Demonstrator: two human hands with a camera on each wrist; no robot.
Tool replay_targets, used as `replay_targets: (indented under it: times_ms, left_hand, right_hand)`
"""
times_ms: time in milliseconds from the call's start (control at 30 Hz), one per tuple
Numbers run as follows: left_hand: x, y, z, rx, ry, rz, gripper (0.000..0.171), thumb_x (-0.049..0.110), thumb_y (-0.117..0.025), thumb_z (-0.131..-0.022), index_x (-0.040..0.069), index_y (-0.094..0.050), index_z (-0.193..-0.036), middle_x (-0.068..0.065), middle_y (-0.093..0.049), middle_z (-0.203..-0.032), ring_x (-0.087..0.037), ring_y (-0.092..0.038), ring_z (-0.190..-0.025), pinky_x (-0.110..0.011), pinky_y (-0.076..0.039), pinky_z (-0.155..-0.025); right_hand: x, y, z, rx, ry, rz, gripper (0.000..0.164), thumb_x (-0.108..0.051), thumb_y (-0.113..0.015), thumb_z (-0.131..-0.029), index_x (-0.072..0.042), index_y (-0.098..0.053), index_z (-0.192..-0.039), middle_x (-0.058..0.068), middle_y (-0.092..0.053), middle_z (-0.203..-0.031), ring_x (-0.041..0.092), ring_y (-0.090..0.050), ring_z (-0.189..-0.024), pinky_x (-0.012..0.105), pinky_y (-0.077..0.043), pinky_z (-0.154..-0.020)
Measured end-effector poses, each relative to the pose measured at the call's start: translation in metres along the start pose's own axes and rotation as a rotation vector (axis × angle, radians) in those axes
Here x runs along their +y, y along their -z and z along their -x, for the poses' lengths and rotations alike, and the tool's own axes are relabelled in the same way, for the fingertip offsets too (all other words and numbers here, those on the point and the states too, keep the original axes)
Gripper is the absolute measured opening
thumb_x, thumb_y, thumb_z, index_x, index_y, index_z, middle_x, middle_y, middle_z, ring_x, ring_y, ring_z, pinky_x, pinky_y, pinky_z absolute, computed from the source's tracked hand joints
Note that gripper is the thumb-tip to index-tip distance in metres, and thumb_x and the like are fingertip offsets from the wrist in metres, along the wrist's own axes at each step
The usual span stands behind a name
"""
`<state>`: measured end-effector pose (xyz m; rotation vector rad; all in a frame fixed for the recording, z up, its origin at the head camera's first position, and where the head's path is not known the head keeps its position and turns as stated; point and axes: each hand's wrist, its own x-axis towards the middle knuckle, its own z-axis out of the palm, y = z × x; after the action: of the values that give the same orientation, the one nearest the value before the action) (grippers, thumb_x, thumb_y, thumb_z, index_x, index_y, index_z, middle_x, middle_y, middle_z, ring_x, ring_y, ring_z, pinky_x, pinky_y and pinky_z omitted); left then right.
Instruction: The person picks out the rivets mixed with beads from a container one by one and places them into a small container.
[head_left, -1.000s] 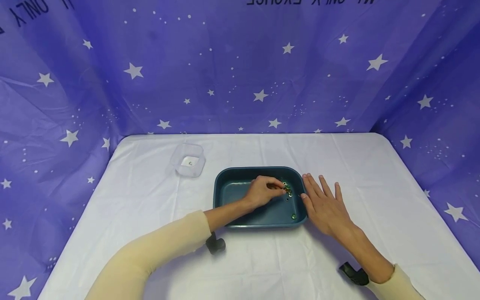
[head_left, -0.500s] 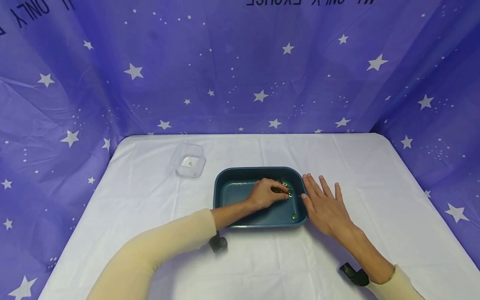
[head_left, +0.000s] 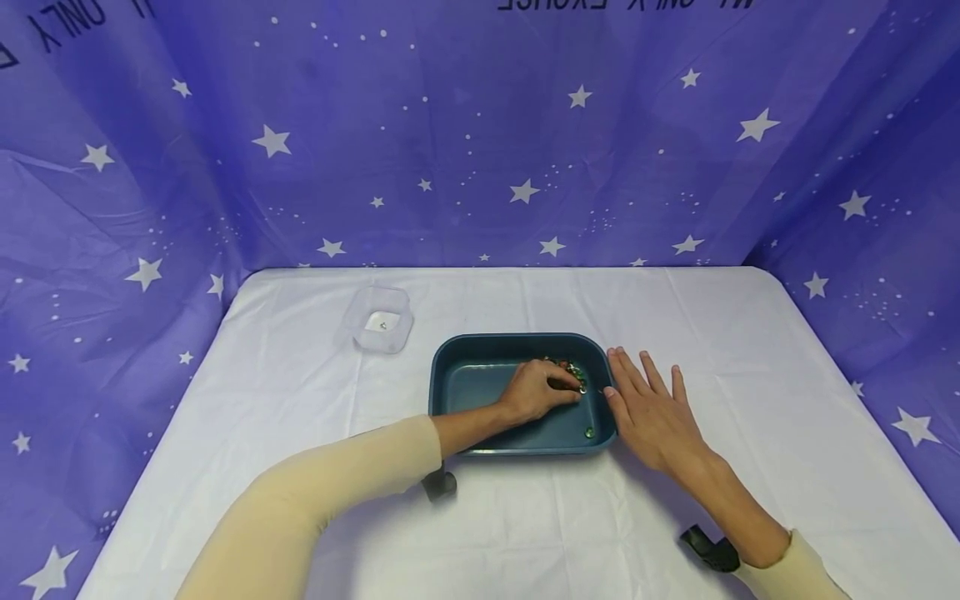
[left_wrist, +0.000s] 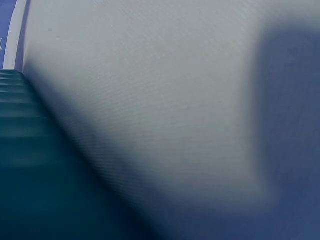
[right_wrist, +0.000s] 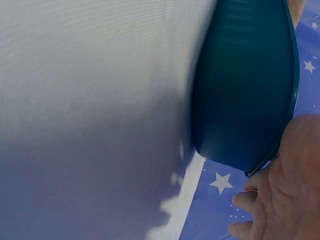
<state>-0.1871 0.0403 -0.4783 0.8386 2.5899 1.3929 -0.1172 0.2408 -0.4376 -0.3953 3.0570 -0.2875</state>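
Observation:
In the head view, my left hand (head_left: pixel 534 392) reaches down into a dark teal tray (head_left: pixel 480 452). Its thumb and forefinger tips come close together at a small pile of tiny shiny green, gold and reddish pieces (head_left: pixel 577 374), like beads or gems. Whether a piece is pinched between them is too small to tell. One green piece (head_left: pixel 589 432) lies apart near the tray's front right corner. My right hand (head_left: pixel 654 417) lies with straight, spread fingers against the tray's right end; the right wrist view shows this hand (right_wrist: pixel 295 185) by the rim. The left wrist view misses the left hand.
A clear plastic container (head_left: pixel 381 340) with a tiny piece inside stands behind and left of the tray. White cloth (head_left: pixel 510 525) covers the table. A purple star-patterned curtain (head_left: pixel 480 150) hangs along the back and sides.
Inside the tray, my left hand has shifted slightly right and toward me, uncovering more of the pile's back. My right hand stays by the tray's end.

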Motion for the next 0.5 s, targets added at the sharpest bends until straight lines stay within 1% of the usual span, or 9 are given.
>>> replay_targets:
  times_ms: [167,267,500]
  left_hand:
    - [-0.0004,-0.0024,-0.0001,-0.019,0.01,-0.018,0.015,0.017,-0.084,-0.082,0.011,-0.082,-0.097,0.002,-0.076,-0.092,-0.013,-0.066,-0.096,-0.023,-0.048,-0.089]
    - [-0.001,-0.0031,0.0,-0.018,0.011,-0.021,0.014,0.017,-0.084,-0.082,0.012,-0.082,-0.095,0.003,-0.075,-0.091,-0.011,-0.065,-0.094,-0.021,-0.048,-0.087]
    - [-0.0025,-0.0046,-0.001,-0.008,-0.017,-0.045,0.012,0.016,-0.085,-0.081,0.012,-0.082,-0.093,0.002,-0.074,-0.09,-0.011,-0.064,-0.09,-0.021,-0.048,-0.084]
  right_hand:
    - [0.0003,0.0002,0.0011,-0.001,-0.004,-0.001,0.06,-0.039,-0.023,-0.11,-0.006,-0.016,-0.16,0.015,-0.018,-0.164,0.041,-0.007,-0.149,0.067,0.004,-0.112]
    - [0.0001,-0.0001,0.0011,-0.001,-0.004,0.0,0.06,-0.039,-0.024,-0.11,-0.006,-0.017,-0.16,0.015,-0.019,-0.164,0.042,-0.008,-0.149,0.067,0.003,-0.112]
    - [-0.0006,-0.0006,0.0003,0.008,-0.002,0.001,0.06,-0.039,-0.024,-0.11,-0.006,-0.017,-0.16,0.015,-0.019,-0.164,0.041,-0.008,-0.149,0.068,0.003,-0.112]
